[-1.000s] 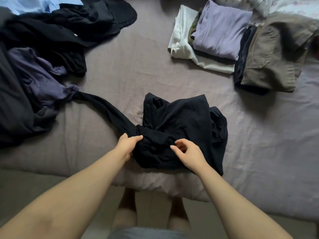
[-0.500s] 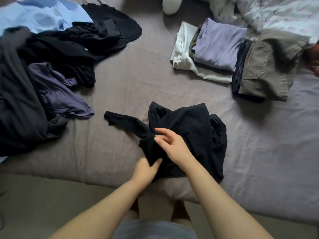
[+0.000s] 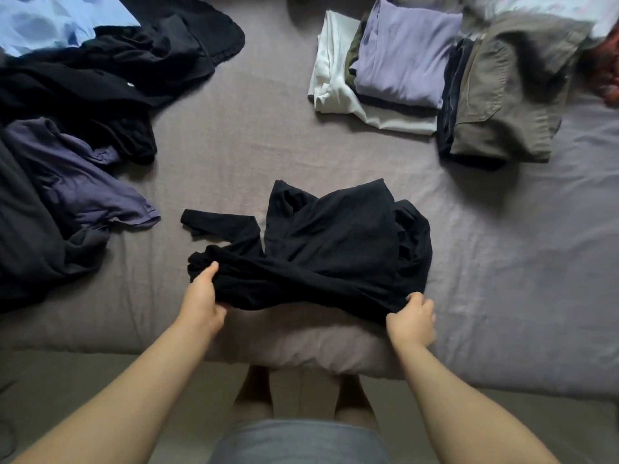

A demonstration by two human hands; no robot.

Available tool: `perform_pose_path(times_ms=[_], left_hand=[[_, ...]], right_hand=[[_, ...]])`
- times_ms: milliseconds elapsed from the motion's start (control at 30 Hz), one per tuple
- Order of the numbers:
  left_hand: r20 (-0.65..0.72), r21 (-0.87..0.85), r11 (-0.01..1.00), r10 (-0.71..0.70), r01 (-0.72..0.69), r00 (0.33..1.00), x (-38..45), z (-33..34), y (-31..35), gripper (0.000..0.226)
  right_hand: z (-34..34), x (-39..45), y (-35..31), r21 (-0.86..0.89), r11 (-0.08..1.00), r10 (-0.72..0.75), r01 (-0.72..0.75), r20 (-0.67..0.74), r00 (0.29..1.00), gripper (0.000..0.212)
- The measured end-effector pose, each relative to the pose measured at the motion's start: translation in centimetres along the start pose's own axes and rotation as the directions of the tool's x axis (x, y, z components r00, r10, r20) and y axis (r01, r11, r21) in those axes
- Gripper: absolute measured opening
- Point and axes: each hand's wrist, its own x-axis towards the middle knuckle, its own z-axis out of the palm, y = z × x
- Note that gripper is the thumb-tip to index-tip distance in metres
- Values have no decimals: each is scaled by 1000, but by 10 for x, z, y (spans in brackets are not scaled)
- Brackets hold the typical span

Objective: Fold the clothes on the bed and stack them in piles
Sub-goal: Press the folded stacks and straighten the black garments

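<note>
Head view looked down on a bed (image 3: 207, 155) under a wrinkled mauve-grey sheet, its near edge meeting a pale floor (image 3: 67, 390), with unfolded dark clothes (image 3: 83, 105) heaped at left and two folded piles (image 3: 435, 78) at far right. Black long-sleeved top (image 3: 335, 249) lay crumpled at the near edge, long axis left to right, one sleeve (image 3: 217, 222) pointing left. Left hand (image 3: 201, 296) and right hand (image 3: 410, 318), set apart, each gripped its near hem; fingertips were hidden in cloth, far-right items blurred and cut off.
</note>
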Motion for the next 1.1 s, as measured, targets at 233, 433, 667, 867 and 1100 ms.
perform_pose_path(times_ms=[233, 433, 667, 867, 1100], left_hand=[[-428, 630, 776, 361, -13, 829, 16, -3, -5, 55], [775, 559, -106, 420, -822, 472, -41, 43, -75, 54], [878, 435, -119, 277, -892, 391, -75, 108, -82, 32], [892, 421, 222, 75, -880, 445, -98, 102, -49, 7], [744, 618, 29, 301, -785, 597, -80, 104, -35, 26]], right_hand=[[-39, 7, -4, 734, 313, 85, -602, 610, 788, 24], [-79, -31, -21, 822, 569, -338, -22, 258, 905, 20], [-98, -51, -29, 533, 631, -607, 563, -112, 787, 33], [-88, -34, -25, 701, 680, -134, 215, -170, 976, 43], [-116, -49, -40, 938, 341, -626, -65, 278, 729, 28]])
